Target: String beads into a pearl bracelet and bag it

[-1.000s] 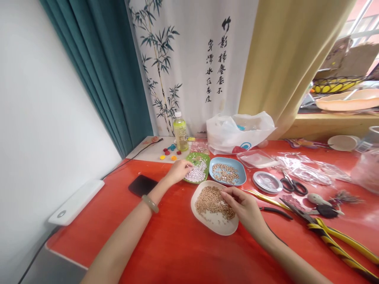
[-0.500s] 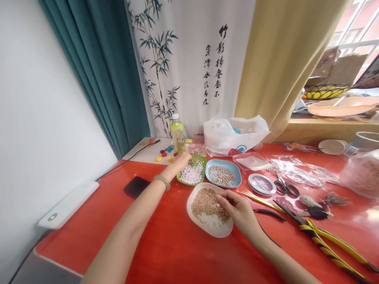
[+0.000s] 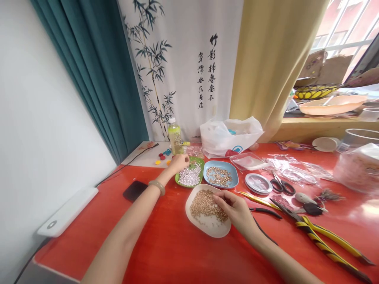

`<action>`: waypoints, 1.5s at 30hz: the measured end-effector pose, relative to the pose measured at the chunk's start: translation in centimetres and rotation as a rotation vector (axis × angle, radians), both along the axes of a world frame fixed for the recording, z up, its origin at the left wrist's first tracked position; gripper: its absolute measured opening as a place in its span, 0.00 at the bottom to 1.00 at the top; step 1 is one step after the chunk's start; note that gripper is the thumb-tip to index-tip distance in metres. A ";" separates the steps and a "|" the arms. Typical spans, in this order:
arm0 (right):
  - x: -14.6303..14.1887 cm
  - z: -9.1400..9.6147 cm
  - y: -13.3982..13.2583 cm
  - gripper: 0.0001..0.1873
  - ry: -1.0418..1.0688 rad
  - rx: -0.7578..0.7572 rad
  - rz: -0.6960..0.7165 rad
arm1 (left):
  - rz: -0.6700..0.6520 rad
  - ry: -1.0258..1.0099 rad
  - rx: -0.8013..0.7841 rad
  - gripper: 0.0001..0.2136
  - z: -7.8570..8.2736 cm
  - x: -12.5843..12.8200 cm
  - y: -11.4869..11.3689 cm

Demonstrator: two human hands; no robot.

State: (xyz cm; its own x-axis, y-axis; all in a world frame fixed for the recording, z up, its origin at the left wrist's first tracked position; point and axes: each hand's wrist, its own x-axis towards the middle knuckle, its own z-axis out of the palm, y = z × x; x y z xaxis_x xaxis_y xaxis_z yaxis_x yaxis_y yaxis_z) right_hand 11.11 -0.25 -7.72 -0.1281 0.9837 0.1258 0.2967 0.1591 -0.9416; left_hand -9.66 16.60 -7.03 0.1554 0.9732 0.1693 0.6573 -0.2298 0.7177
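With its fingertips drawn together, my left hand [image 3: 178, 163] is over the back left edge of a green dish [image 3: 202, 169] of pearly white beads [image 3: 189, 176]. Anything between those fingers is too small to make out. My right hand [image 3: 233, 205] pinches thumb and forefinger over the right side of a white dish [image 3: 211, 232] full of small gold beads [image 3: 204, 205]. What it holds, if anything, is hidden. Behind the white dish sits a blue dish [image 3: 233, 169] with larger gold beads [image 3: 219, 176].
On the red table [image 3: 166, 244] lie long-nosed pliers [image 3: 314, 232], scissors [image 3: 282, 185], a spool [image 3: 258, 184] and clear plastic packets [image 3: 291, 169] at right. A bottle [image 3: 175, 136] and a white plastic bag [image 3: 229, 136] stand behind. A phone [image 3: 135, 191] lies left.
The camera view has shifted slightly. My left hand has drawn back a little from the green dish's beads towards its left edge. My right hand stays at the white dish.
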 end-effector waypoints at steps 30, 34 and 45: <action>-0.1 0.8 -0.5 0.12 0.160 -0.134 0.104 | -0.168 -1.322 -0.668 0.05 -1.0 6.1 -13.9; -0.1 1.0 -0.5 0.12 0.163 -0.144 0.103 | -0.157 -1.336 -0.662 0.06 -1.1 6.1 -13.8; -0.1 1.0 -0.5 0.12 0.177 -0.162 0.119 | -0.173 -1.322 -0.656 0.06 -1.3 6.0 -13.7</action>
State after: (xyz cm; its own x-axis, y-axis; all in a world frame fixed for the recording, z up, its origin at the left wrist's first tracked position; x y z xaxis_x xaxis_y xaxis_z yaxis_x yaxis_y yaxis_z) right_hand 11.05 -0.70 -6.69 -0.2342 0.9722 -0.0013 0.1137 0.0260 -0.9932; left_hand -3.63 2.87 -8.36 0.3614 0.9159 -0.1745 -0.5385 0.3579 0.7629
